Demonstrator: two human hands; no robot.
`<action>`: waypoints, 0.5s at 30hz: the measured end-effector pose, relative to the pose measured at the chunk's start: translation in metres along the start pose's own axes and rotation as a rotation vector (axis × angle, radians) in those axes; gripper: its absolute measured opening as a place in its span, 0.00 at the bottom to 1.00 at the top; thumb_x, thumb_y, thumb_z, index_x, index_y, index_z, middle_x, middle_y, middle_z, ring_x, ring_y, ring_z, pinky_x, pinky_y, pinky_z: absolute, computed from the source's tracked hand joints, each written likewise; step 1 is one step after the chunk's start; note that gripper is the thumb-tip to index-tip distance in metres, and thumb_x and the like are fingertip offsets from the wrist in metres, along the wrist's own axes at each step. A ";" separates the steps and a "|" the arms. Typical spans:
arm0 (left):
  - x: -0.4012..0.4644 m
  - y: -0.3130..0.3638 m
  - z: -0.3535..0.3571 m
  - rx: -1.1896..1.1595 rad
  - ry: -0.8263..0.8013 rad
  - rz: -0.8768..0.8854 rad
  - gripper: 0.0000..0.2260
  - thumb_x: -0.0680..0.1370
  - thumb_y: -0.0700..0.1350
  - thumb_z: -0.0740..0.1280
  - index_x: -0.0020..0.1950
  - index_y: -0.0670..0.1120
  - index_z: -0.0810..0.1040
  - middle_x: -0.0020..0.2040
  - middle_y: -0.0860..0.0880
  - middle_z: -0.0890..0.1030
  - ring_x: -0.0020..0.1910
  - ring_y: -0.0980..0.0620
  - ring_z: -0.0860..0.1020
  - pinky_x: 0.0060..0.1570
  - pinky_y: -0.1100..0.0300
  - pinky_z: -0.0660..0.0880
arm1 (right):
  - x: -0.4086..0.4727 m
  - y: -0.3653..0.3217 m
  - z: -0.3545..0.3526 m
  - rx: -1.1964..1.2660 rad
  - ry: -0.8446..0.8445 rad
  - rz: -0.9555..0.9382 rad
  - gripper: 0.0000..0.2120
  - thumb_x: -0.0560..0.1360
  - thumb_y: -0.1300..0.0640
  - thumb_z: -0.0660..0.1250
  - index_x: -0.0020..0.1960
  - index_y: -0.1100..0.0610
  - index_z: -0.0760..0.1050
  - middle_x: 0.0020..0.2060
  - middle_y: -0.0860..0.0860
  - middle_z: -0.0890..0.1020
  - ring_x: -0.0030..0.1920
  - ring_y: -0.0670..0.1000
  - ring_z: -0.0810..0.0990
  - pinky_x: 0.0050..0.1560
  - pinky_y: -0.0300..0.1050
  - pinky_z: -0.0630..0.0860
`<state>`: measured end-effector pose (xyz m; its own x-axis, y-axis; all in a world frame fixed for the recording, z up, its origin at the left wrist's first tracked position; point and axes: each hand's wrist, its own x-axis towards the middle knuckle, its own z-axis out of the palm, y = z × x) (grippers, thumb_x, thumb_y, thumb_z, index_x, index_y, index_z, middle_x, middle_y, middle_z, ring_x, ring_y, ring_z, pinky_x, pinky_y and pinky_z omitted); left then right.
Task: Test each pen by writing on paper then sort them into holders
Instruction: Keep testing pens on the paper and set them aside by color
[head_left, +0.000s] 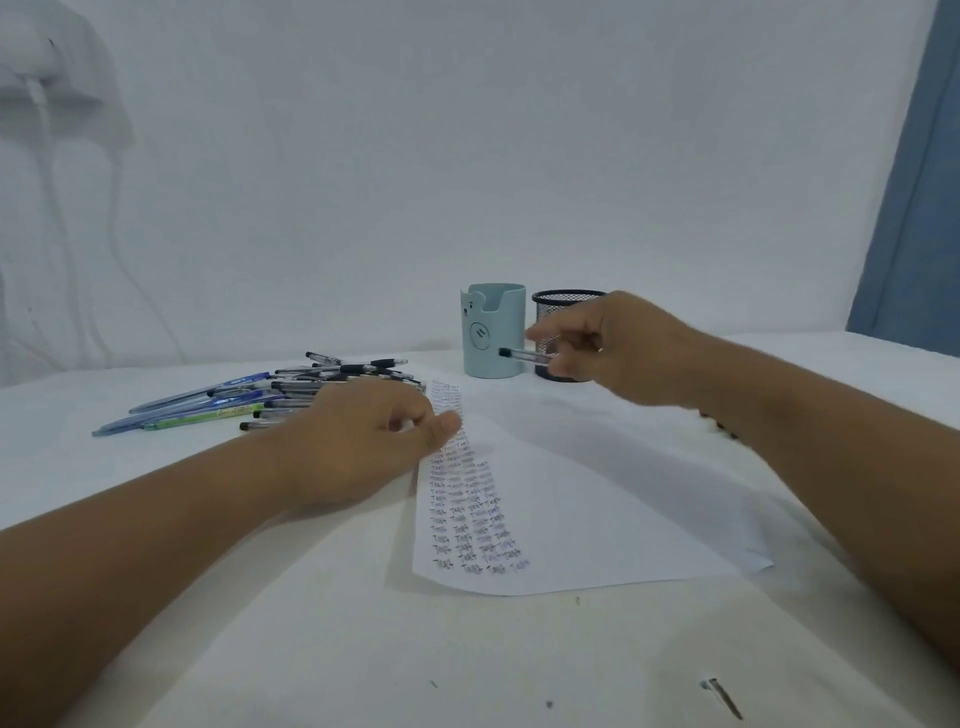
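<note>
1. Your right hand (618, 343) pinches a clear-barrelled black-capped pen (524, 355), level, in front of the holders.
2. Your left hand (363, 441) rests loosely curled, gripping nothing, on the left edge of the white written-on paper sheet (571, 499).
3. At 12 o'clock from the sheet stand a pale blue plastic holder (492, 332) and a black wire-mesh holder (563, 312), side by side.
4. At 10 o'clock, a pile of loose pens (249, 400) lies on the white bench (363, 649).

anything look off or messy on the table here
Mostly tidy. The paper lies askew with its far edge lifted off the table. The untested pens lie in a loose heap on the left. Small dark marks spot the cloth near the front edge.
</note>
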<state>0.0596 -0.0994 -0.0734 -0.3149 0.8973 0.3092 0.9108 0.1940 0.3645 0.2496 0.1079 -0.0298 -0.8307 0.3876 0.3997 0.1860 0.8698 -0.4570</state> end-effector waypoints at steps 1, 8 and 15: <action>0.000 0.002 0.002 0.007 0.021 0.006 0.32 0.71 0.78 0.54 0.44 0.51 0.79 0.41 0.54 0.78 0.43 0.55 0.77 0.46 0.53 0.75 | -0.002 0.006 -0.014 -0.047 -0.017 0.022 0.10 0.77 0.61 0.72 0.52 0.47 0.83 0.33 0.46 0.78 0.30 0.40 0.73 0.34 0.25 0.68; 0.000 0.007 0.009 -0.075 0.068 -0.052 0.30 0.72 0.72 0.54 0.45 0.49 0.81 0.43 0.54 0.81 0.45 0.56 0.78 0.53 0.54 0.73 | -0.023 0.056 -0.084 -0.385 -0.239 0.354 0.09 0.74 0.59 0.75 0.43 0.45 0.85 0.40 0.50 0.86 0.31 0.44 0.76 0.38 0.39 0.73; -0.001 0.011 0.012 -0.101 0.147 -0.030 0.16 0.75 0.64 0.59 0.46 0.59 0.83 0.43 0.66 0.81 0.42 0.68 0.76 0.44 0.59 0.68 | -0.037 0.063 -0.102 -0.429 -0.326 0.486 0.16 0.72 0.65 0.72 0.45 0.43 0.86 0.35 0.39 0.85 0.40 0.39 0.79 0.47 0.40 0.73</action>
<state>0.0734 -0.0929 -0.0804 -0.3840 0.8229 0.4189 0.8712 0.1726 0.4595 0.3459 0.1792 0.0078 -0.7034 0.7084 -0.0576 0.7081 0.6914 -0.1436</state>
